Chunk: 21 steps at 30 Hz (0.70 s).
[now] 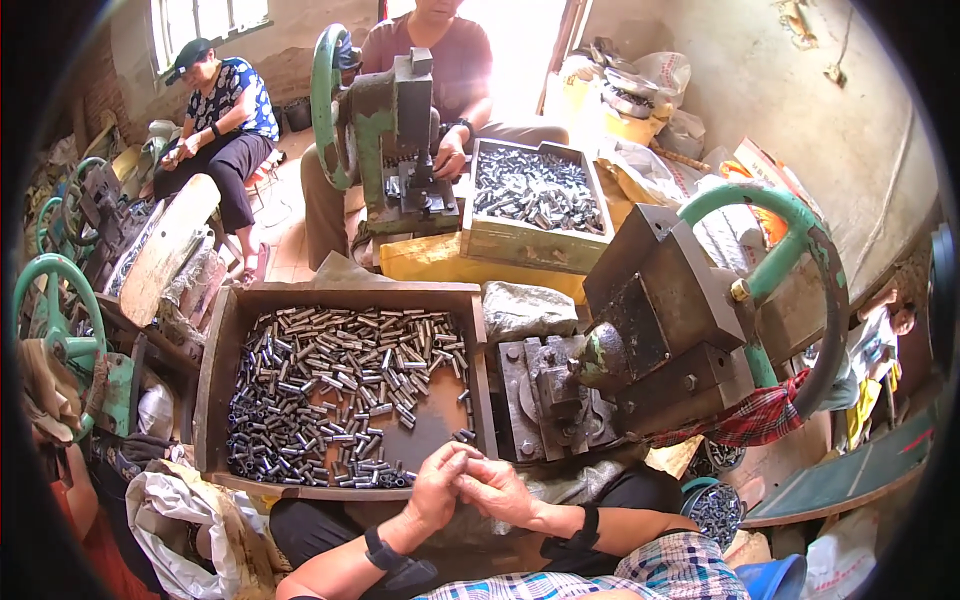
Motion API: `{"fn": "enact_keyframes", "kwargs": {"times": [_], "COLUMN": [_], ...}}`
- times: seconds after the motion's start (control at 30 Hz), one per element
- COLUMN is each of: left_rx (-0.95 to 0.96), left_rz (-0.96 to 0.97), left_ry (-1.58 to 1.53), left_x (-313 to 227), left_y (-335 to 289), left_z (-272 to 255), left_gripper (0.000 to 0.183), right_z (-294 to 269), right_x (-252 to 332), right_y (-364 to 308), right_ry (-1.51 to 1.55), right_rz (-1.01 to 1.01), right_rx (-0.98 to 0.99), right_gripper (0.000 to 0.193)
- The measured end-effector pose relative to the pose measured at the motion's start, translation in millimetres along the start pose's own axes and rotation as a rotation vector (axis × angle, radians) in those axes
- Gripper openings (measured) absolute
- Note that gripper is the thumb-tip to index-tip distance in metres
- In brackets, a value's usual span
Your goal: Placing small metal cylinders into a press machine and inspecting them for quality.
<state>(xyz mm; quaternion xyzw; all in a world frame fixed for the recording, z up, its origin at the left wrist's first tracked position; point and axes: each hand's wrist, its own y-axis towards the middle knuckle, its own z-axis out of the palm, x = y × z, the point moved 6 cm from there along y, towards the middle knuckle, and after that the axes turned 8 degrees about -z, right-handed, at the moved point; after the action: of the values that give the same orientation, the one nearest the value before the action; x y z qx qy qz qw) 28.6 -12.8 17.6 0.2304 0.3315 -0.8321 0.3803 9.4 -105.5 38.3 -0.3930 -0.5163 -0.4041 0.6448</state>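
Note:
My left hand (pixel 440 487) and my right hand (pixel 498 490) meet in front of my lap, fingertips touching. Whether they pinch a small part I cannot tell. Just beyond them lies a brown wooden tray (pixel 222 340) filled with several short grey metal tubes (pixel 330 375). To the right of the tray stands a dark hand press (pixel 640 330) with a green handwheel (pixel 800 250); its base block (pixel 545 390) is a little above my right hand.
Across from me a person in a maroon shirt (pixel 450 60) works a second green press (pixel 395 140) beside a crate of tubes (pixel 535 195). Another person (pixel 225 110) sits at back left. Green wheels (pixel 50 300) stand left, bags and a bucket (pixel 715 510) lie low.

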Motion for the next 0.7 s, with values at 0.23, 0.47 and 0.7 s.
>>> {"fn": "enact_keyframes", "kwargs": {"times": [0.23, 0.47, 0.7], "left_rx": [-0.037, -0.082, -0.118], "left_rz": [0.006, -0.057, 0.048], "left_ry": [0.101, 0.048, 0.32], "left_x": [4.0, 1.6, 3.6], "left_y": [3.2, 2.4, 10.8], "left_z": [-5.2, -8.4, -9.6], "left_gripper": [0.027, 0.019, 0.036], "right_z": [3.6, 7.6, -4.8], "right_x": [-1.9, -3.9, -20.5], "right_y": [-4.1, 1.3, 0.7], "right_ry": [-0.115, -0.091, 0.13], "right_rz": [-0.047, -0.022, 0.147], "right_rx": [-0.04, 0.009, -0.136], "right_gripper": [0.016, 0.016, 0.024]}}
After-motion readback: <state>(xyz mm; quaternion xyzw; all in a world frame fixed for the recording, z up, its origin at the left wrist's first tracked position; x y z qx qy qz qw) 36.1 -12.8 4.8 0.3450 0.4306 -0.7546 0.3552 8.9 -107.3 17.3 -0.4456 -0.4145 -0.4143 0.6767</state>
